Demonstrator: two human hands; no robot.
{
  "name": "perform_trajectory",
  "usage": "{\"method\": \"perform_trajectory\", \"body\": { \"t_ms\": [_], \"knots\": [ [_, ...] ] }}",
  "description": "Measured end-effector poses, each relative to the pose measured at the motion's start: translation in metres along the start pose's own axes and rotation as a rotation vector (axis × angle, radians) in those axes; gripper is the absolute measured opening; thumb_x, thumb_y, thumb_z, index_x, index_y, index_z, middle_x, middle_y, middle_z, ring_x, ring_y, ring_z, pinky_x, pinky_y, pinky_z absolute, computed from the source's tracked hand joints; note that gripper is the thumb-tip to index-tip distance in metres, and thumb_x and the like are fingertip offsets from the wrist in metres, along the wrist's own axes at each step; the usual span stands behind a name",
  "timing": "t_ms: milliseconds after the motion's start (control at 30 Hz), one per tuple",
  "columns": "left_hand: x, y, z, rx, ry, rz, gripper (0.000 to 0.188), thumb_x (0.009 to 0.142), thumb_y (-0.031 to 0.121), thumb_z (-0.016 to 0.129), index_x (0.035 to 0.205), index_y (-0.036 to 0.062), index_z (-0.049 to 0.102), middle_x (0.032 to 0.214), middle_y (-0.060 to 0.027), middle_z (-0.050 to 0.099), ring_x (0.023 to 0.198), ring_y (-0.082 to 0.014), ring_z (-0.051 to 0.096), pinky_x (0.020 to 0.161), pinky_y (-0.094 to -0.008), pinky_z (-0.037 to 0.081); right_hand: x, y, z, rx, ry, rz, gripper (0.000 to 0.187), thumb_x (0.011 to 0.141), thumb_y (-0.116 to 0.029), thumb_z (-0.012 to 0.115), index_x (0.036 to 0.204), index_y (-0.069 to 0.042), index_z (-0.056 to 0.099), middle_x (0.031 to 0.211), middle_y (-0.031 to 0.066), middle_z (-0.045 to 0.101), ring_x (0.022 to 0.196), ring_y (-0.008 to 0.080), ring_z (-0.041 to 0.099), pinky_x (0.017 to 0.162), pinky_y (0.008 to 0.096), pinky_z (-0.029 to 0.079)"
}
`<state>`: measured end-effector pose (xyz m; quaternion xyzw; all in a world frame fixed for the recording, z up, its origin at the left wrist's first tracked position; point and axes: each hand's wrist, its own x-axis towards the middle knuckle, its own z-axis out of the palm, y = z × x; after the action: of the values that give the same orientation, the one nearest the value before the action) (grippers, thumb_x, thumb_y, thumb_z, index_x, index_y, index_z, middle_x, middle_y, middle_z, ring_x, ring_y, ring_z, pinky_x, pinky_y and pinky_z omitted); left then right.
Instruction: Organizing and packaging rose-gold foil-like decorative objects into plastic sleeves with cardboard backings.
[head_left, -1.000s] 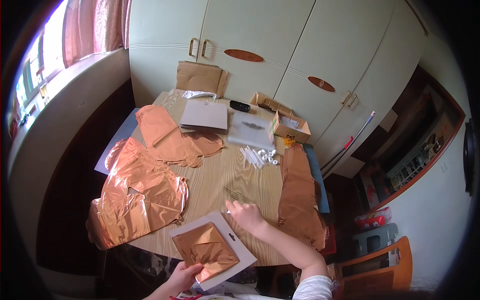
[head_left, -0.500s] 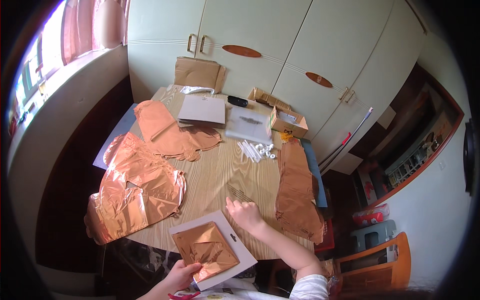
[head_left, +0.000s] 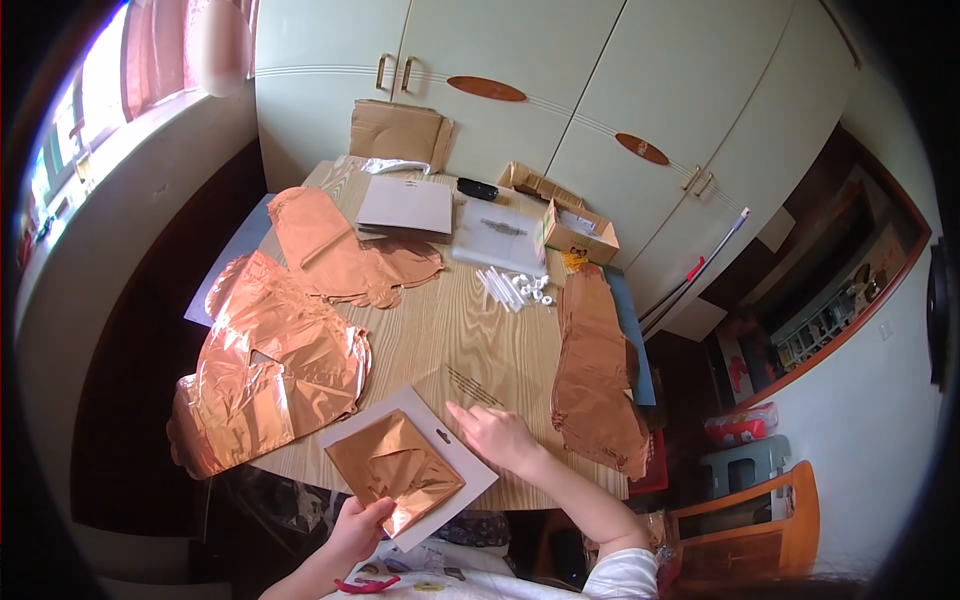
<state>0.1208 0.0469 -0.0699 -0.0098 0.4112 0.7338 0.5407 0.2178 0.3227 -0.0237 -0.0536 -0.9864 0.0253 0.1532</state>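
Note:
My left hand [head_left: 362, 527] grips a pale card with a hang slot [head_left: 462, 462] and the folded copper-coloured foil balloon [head_left: 385, 455] lying on it, thumb on top of the foil. The card is tilted over the table's near edge. My right hand [head_left: 497, 437] is low over the tabletop, its fingers closed at the near part of a clear plastic bag [head_left: 474, 387] with dark printing. The bag's outline is hard to make out against the wood. Left of the card lies a large spread of shiny copper foil balloons [head_left: 285, 375].
More copper foil sheets [head_left: 320, 245] lie behind, and another stack [head_left: 595, 370] lies along the right edge. Farther back are pale cards [head_left: 405, 207], clear bags [head_left: 490, 235], white tubes [head_left: 500, 289], small white rings [head_left: 535, 288] and an open cardboard box [head_left: 578, 233]. A wooden chair [head_left: 800, 520] stands right.
My left hand has raised the card and foil slightly and moved them left. My right hand has shifted a little left, and the clear bag's printing has come slightly nearer relative to the table.

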Motion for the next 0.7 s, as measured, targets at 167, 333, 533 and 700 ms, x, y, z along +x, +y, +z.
{"method": "perform_trajectory", "body": {
  "t_ms": [167, 333, 533, 700],
  "knots": [
    [-0.001, -0.007, 0.000, 0.111, 0.024, 0.026, 0.018, 0.095, 0.005, 0.057, 0.110, -0.0033, 0.061, 0.102, -0.0091, 0.066, 0.088, -0.0163, 0.064, 0.076, -0.0303, 0.053, -0.008, -0.006, -0.007, 0.126, -0.070, 0.166, 0.018, 0.082, -0.009, 0.061, 0.097, -0.005, 0.052, 0.076, 0.0114, 0.062, 0.070, 0.0302, 0.068, 0.059, 0.0394, 0.057],
    [0.000, -0.013, 0.001, 0.075, 0.034, 0.071, 0.014, 0.095, 0.003, 0.055, 0.106, -0.0027, 0.060, 0.094, -0.0060, 0.064, 0.078, -0.0131, 0.061, 0.070, -0.0277, 0.051, -0.018, -0.006, -0.015, 0.162, -0.072, 0.133, 0.015, 0.083, -0.009, 0.060, 0.094, -0.006, 0.051, 0.079, 0.0125, 0.062, 0.070, 0.0314, 0.067, 0.059, 0.0398, 0.057],
    [-0.001, -0.012, 0.015, -0.009, 0.149, 0.078, 0.010, 0.095, 0.004, 0.054, 0.102, -0.0018, 0.060, 0.089, -0.0041, 0.063, 0.073, -0.0102, 0.058, 0.064, -0.0257, 0.047, -0.026, -0.015, -0.031, 0.258, -0.061, 0.228, 0.009, 0.083, -0.012, 0.064, 0.086, -0.008, 0.057, 0.077, 0.0094, 0.062, 0.070, 0.0316, 0.065, 0.059, 0.0405, 0.053],
    [-0.004, -0.008, 0.028, -0.010, 0.173, 0.069, 0.009, 0.095, 0.005, 0.055, 0.100, -0.0003, 0.060, 0.085, -0.0024, 0.061, 0.071, -0.0092, 0.056, 0.062, -0.0248, 0.046, -0.029, -0.032, -0.039, 0.147, -0.038, 0.175, 0.011, 0.084, -0.013, 0.065, 0.085, -0.008, 0.055, 0.077, 0.0081, 0.057, 0.069, 0.0270, 0.066, 0.059, 0.0378, 0.054]
  ]
}}
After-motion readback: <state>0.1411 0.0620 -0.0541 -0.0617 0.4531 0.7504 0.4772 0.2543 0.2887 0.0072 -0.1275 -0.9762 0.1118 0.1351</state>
